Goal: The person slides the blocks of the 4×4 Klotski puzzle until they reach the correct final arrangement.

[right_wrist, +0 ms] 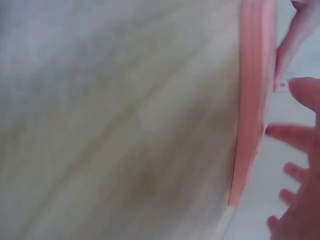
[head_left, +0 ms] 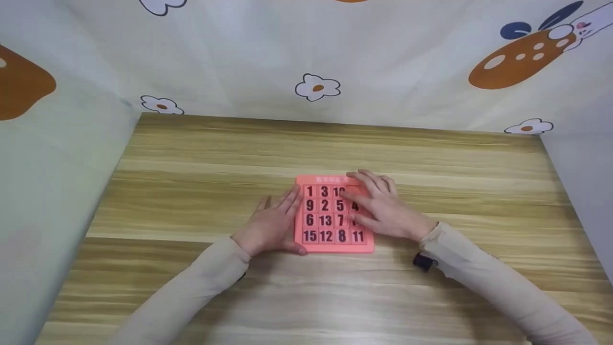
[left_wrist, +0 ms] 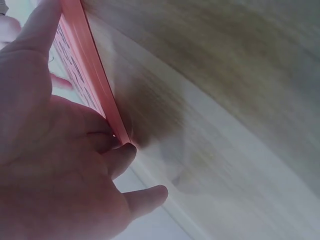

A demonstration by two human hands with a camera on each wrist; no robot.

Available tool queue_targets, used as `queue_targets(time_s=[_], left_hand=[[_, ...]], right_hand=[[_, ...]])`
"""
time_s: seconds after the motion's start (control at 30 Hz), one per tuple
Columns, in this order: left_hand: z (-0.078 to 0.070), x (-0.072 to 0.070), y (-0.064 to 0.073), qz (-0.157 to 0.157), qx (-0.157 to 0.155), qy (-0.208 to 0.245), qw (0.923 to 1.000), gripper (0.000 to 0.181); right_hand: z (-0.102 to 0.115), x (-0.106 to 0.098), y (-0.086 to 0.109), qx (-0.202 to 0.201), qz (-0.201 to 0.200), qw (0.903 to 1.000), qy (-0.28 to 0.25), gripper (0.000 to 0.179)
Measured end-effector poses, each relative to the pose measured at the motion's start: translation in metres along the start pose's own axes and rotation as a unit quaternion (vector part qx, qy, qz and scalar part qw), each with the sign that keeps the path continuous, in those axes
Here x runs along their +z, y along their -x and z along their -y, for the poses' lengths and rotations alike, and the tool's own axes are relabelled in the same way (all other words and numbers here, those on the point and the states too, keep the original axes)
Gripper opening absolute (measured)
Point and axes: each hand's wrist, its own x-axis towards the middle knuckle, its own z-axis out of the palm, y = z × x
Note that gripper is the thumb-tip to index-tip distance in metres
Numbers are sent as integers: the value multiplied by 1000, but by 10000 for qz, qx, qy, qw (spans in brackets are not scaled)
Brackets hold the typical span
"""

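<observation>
Beige sleeves (head_left: 182, 292) come in from the lower corners, the right one with a small black device (head_left: 424, 262) at the cuff. Between the hands, a pink sliding number puzzle (head_left: 335, 248) lies flat on the wood-grain worktop (head_left: 215, 158).

Left hand (head_left: 268, 227): along the puzzle's left edge, fingers fairly straight, thumb set well apart at the lower left corner. Left wrist view shows the hand against the side of the frame.

Right hand (head_left: 390, 211): over the puzzle's upper right part, fingers spread wide, pinching nothing. Whether each fingertip touches a tile, cannot tell.

Tiles, legible: top row 1, 3 and a partly covered 10; second row 9, 2, 5, 4; third row 6, 13, 7, the last mostly hidden by a finger; bottom row 15, 12, 8, 11.

Behind: pale cloth (head_left: 239, 62) printed with white flowers and orange shapes.
</observation>
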Motion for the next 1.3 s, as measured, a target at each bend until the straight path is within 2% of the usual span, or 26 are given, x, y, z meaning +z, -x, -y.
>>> queue_targets(time_s=[0.1, 0.17, 0.3, 0.37, 0.57, 0.77, 0.83, 1.13, 1.3], left_hand=[[0, 0, -1, 18, -26, 48, 10000, 126], [0, 0, -1, 33, -34, 96, 9999, 126], [1, 1, -1, 67, -28, 184, 9998, 126], [1, 1, -1, 69, -10, 210, 9998, 126], [1, -1, -1, 54, -20, 127, 9999, 126], [0, 0, 1, -6, 17, -81, 10000, 125], [0, 0, 1, -18, 36, -56, 10000, 125], [-1, 0, 0, 75, 3, -74, 9999, 125], [-1, -1, 0, 138, -41, -80, 9999, 125]], right_hand=[[-7, -6, 4, -243, -267, 9992, -196, 28], [-12, -9, 8, -203, -284, 9993, -142, 25], [-15, -10, 12, 285, -12, 9991, 307, 38], [-13, -9, 11, 319, 152, 9983, 466, 44], [-2, -6, 4, -257, 441, 9987, 32, 42], [-5, -13, 4, -109, -352, 9993, 115, 22], [-5, -13, 2, -43, -427, 9990, 120, 22], [-4, -3, -14, 251, 175, 9993, 195, 44], [-3, -2, -11, -6, 203, 9998, 80, 43]])
